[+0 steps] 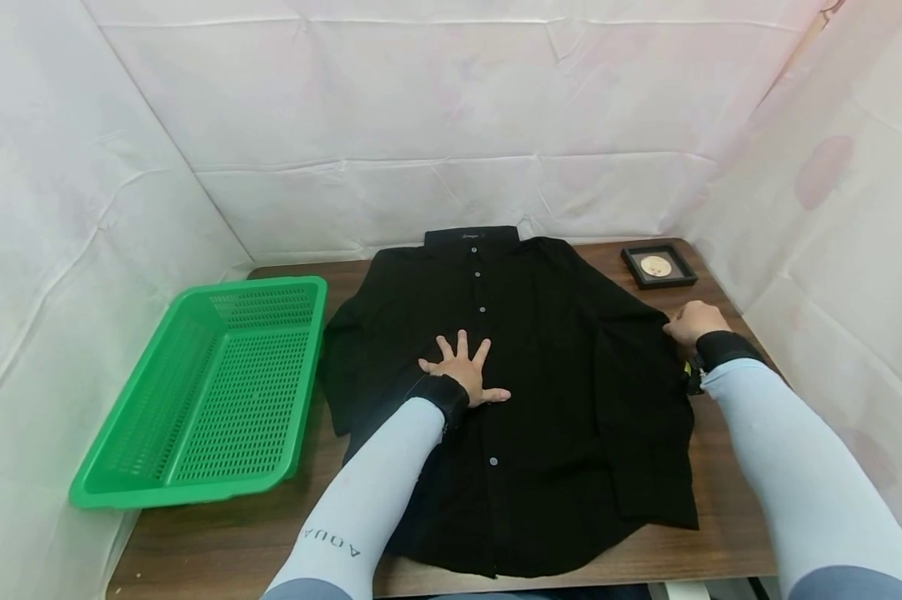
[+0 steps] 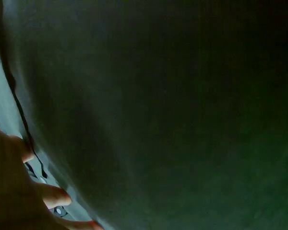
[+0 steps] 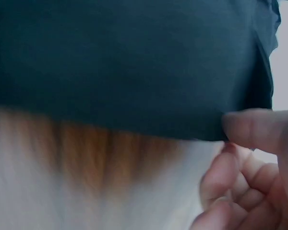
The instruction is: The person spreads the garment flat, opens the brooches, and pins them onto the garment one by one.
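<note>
A black button-up shirt lies front up on the wooden table, collar toward the back wall. My left hand rests on its chest beside the button line, palm down with fingers spread. In the left wrist view dark shirt cloth fills most of the picture, with fingers at the lower left. Over at the shirt's right edge, my right hand pinches the sleeve at its outer fold. The right wrist view shows the thumb on top of the cloth and curled fingers below it.
A green plastic basket with slotted sides stands to the left of the shirt. At the back right corner sits a small black-framed box with a round pale disc. White sheets hang around the table on three sides.
</note>
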### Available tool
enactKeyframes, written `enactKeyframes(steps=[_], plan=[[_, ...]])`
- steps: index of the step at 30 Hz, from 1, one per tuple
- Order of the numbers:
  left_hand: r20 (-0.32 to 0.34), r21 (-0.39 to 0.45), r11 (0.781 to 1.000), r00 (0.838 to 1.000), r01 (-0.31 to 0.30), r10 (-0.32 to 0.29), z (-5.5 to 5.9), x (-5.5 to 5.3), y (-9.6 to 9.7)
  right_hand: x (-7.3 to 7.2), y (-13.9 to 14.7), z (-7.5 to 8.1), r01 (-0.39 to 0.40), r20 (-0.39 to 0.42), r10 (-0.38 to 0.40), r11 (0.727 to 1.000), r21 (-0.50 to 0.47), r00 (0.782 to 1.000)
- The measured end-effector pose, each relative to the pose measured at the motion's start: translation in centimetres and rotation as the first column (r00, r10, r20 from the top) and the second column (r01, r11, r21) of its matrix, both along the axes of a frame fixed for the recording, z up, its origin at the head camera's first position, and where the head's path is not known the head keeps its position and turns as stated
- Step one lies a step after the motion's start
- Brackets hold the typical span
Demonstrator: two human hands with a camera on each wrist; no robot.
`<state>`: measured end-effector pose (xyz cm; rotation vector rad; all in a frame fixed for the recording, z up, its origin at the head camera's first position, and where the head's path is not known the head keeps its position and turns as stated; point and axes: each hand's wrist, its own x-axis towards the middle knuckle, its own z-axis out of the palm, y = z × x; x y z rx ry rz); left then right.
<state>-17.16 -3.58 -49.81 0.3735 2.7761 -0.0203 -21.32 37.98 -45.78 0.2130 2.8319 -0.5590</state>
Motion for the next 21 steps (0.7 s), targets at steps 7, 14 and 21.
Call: enactKeyframes(steps=[7, 14, 21], plan=[[0.001, -0.008, 1.000, 1.000, 0.002, -0.002, 0.2, -0.1, -0.2, -1.2, 0.5, 1.1, 0.068, -0.214, -0.036, 0.987, 0.146, 0.976], [0.009, 0.000, 1.000, 1.000, 0.004, -0.004, 0.0, 0.4, 0.1, -1.4, 0.3, 0.4, 0.121, -0.243, -0.088, 0.985, 0.124, 0.966], [0.005, 0.001, 1.000, 1.000, 0.009, -0.009, 0.0, 0.8, 0.1, 2.4, -3.5, 1.3, -0.084, -0.218, 0.101, 0.993, 0.089, 0.971]])
